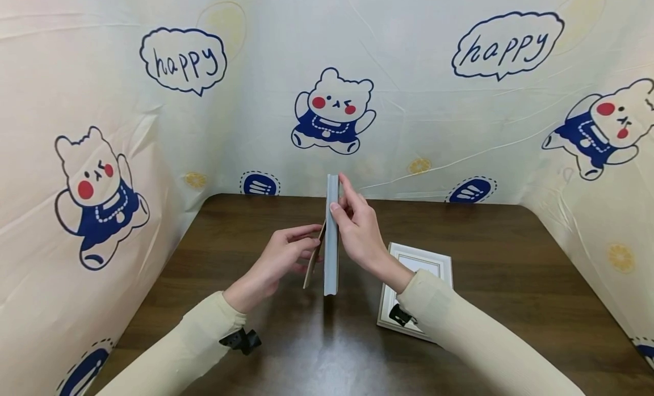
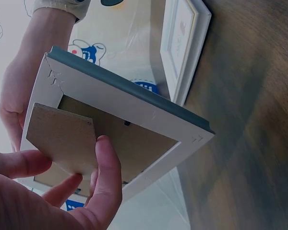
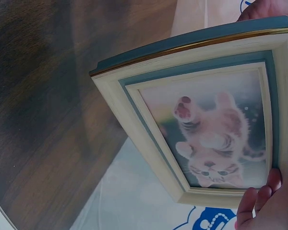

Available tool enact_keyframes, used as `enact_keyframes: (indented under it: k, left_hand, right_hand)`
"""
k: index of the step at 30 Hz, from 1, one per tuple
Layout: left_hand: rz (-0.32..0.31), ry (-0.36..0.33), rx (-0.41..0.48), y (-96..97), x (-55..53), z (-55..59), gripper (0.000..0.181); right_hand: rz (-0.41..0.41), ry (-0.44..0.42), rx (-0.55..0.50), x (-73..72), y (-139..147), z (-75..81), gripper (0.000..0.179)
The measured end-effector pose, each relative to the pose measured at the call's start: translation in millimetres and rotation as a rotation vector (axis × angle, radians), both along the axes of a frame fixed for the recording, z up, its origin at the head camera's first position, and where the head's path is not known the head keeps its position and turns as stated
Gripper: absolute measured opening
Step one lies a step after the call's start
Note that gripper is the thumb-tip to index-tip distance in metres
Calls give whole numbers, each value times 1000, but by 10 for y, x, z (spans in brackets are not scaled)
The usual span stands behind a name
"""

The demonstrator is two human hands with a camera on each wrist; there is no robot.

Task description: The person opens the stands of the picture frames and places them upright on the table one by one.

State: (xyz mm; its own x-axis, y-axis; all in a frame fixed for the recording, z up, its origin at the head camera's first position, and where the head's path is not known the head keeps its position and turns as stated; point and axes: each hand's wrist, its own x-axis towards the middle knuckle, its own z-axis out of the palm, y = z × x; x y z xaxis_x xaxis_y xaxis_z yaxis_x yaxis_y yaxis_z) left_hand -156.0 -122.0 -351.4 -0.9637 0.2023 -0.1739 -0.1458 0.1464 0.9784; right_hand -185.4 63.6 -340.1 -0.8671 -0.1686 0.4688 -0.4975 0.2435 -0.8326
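Observation:
A picture frame (image 1: 331, 243) with a blue-grey edge stands upright in the air, edge-on to the head view. My right hand (image 1: 363, 231) grips its right side, thumb on the near edge. Cream and blue moulding surrounds a kitten picture (image 3: 211, 139), which appears upside down in the right wrist view. On the back, the brown easel stand (image 2: 62, 129) tilts away from the backing board (image 2: 139, 148). My left hand (image 1: 276, 254) pinches this stand between thumb and fingers at its edges.
A second, white picture frame (image 1: 389, 291) lies on the dark wooden table (image 1: 485, 305), partly under my right forearm. Behind and at both sides hangs a printed curtain (image 1: 409, 129) with bears and the word "happy".

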Motion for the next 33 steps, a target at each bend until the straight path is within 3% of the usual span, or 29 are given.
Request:
enact_keyframes:
  k: [33]
  left_hand:
    - [-53,-4,-54,-108,-86,53,46]
  right_hand:
    - [26,-11,6,15,11,21,60]
